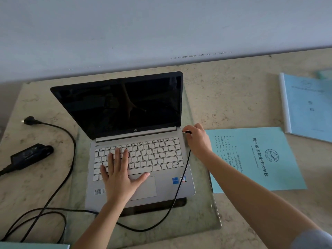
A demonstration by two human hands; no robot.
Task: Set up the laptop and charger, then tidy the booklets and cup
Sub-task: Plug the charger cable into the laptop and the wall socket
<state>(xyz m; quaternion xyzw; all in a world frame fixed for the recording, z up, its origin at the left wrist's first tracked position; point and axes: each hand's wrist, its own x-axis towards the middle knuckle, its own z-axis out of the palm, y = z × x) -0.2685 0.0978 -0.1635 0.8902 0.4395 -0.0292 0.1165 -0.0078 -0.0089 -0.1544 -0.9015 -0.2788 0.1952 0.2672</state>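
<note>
A silver laptop (143, 159) stands open with a dark screen on a glass plate (203, 212). My left hand (120, 175) lies flat on its keyboard, fingers spread. My right hand (198, 139) pinches the charger's plug (187, 132) against the laptop's right edge near the hinge. The black charger cable (179, 187) runs from there across the laptop's front to the power brick (30, 155) at the left. A wall plug (30, 120) lies loose at the far left. Two blue booklets lie at the right: one (258, 159) beside the laptop, one (309, 106) farther back.
The stone tabletop (230, 97) meets a pale wall (161, 33) right behind the laptop. A blurred greenish thing (323, 73) shows at the far right edge. Another blue booklet's corner (34, 246) pokes in at the bottom left. Cable loops (45, 216) lie at the front left.
</note>
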